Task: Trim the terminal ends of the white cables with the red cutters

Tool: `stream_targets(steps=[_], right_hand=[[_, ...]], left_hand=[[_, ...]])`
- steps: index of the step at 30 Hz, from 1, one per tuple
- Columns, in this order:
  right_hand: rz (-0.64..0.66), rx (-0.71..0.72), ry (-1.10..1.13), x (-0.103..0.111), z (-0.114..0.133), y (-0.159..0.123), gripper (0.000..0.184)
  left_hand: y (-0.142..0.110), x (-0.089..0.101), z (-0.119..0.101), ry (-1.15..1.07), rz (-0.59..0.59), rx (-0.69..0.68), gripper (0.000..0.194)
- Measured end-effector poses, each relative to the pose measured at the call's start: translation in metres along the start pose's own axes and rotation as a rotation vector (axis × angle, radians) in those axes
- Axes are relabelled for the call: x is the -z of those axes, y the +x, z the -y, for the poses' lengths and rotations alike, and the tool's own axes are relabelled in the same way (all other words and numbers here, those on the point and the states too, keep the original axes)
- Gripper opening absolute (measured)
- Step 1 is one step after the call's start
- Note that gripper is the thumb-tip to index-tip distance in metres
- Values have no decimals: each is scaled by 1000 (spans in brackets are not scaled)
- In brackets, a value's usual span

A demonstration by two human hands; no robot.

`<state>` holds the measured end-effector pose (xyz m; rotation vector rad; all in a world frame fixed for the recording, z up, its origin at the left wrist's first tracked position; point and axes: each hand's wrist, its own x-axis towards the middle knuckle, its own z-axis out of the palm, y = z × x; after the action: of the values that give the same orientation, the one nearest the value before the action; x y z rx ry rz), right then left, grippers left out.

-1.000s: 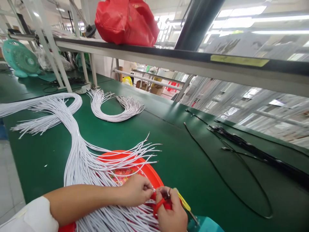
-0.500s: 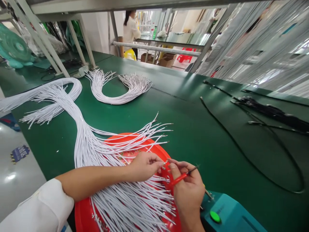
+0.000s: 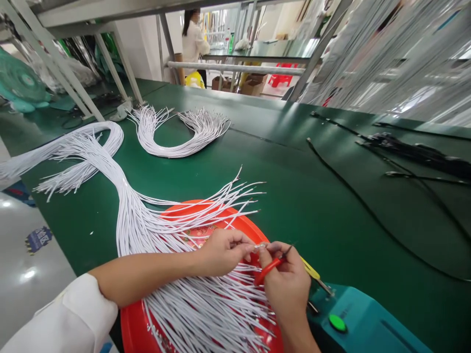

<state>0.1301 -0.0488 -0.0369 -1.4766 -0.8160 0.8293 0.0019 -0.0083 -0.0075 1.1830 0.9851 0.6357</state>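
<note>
Many slim white wires (image 3: 129, 215) fan out, left hand (image 3: 225, 252) gripping a silvery tip (image 3: 256, 246), right hand (image 3: 289, 277) a red-handled tool (image 3: 269, 269).

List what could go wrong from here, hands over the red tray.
1. The right hand holds the red tool while working fingertip to fingertip with the left hand; its dark tip could nick skin.
2. The piece between the fingers looks tiny, so it might slip into the tray.
3. The left forearm crosses above loose wires, some reaching past the tray's rim; a sleeve or arm could drag them.
</note>
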Motion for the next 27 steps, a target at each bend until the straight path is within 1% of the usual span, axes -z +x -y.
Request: stream_targets(steps=[5, 10, 13, 18, 27], right_hand=[[-53, -16, 70, 1, 5, -1, 29], [-27, -26, 115, 3, 7, -3, 30], [-29, -4, 98, 2, 5, -3, 29], [-1, 12, 72, 1, 3, -2, 27], [16, 23, 2, 1, 9, -3, 23]], left_hand=[[2, 2, 6, 16, -2, 1, 13], [3, 3, 6, 101, 19, -2, 16], [2, 3, 5, 129, 27, 2, 17], [1, 2, 7, 113, -3, 17, 18], [1, 4, 9, 111, 6, 40, 23]])
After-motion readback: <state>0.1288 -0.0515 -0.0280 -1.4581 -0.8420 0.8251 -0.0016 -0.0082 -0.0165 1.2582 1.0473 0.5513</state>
